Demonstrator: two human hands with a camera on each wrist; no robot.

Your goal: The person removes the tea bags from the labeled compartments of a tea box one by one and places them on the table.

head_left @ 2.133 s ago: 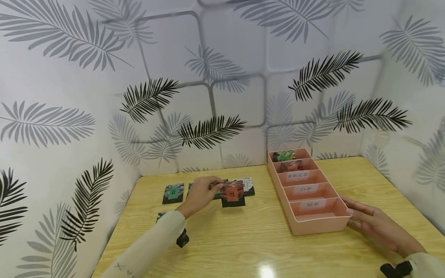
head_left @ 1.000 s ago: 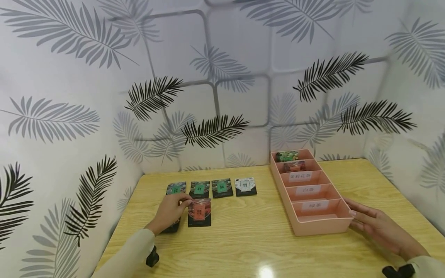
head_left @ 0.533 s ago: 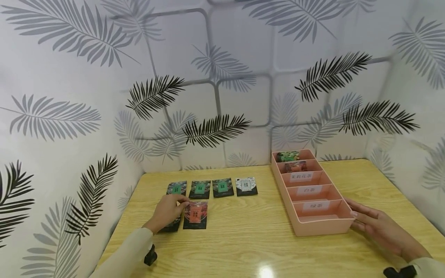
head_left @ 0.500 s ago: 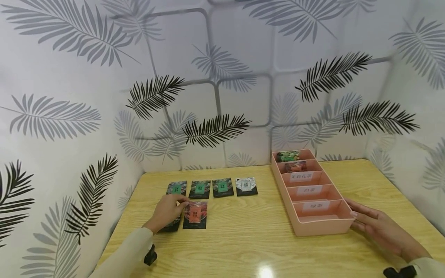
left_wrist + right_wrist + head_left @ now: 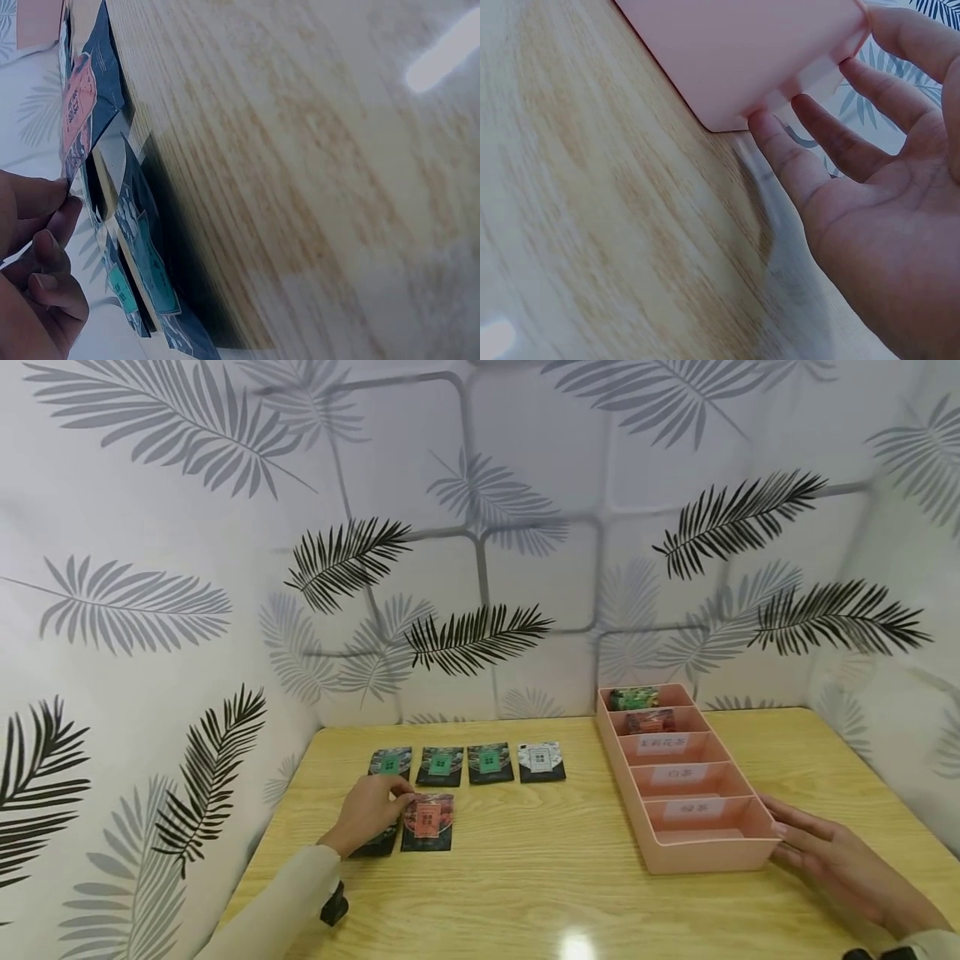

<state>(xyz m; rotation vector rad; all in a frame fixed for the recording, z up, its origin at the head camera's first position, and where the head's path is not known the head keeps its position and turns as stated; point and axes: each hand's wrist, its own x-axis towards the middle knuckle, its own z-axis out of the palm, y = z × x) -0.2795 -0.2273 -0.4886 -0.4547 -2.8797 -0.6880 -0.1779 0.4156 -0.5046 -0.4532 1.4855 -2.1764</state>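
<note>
My left hand (image 5: 367,814) pinches a tea sachet with a red label (image 5: 427,833) by its upper left corner, between thumb and fingertips. In the left wrist view, the red-labelled sachet (image 5: 90,97) tilts up from the wood. A dark sachet (image 5: 381,842) lies beside it, partly covered by my left hand; its green label shows in the left wrist view. On the right, my right hand (image 5: 843,860) touches the near right corner of a pink divided box (image 5: 637,810). The right wrist view shows its fingers (image 5: 840,142) extended, with their tips against the box wall.
Behind the left hand, green-labelled sachets (image 5: 441,765) and a white-labelled sachet (image 5: 541,760) form a row. The box holds a green sachet (image 5: 634,697) and a red sachet (image 5: 651,721) in its far compartments; paper labels (image 5: 693,808) mark the nearer ones. A patterned wall backs the wooden table (image 5: 517,893).
My left hand has carried the red-labelled sachet left and nearer from the back row, beside the front green-labelled one. My right hand has stayed at the box. The head view has shifted slightly.
</note>
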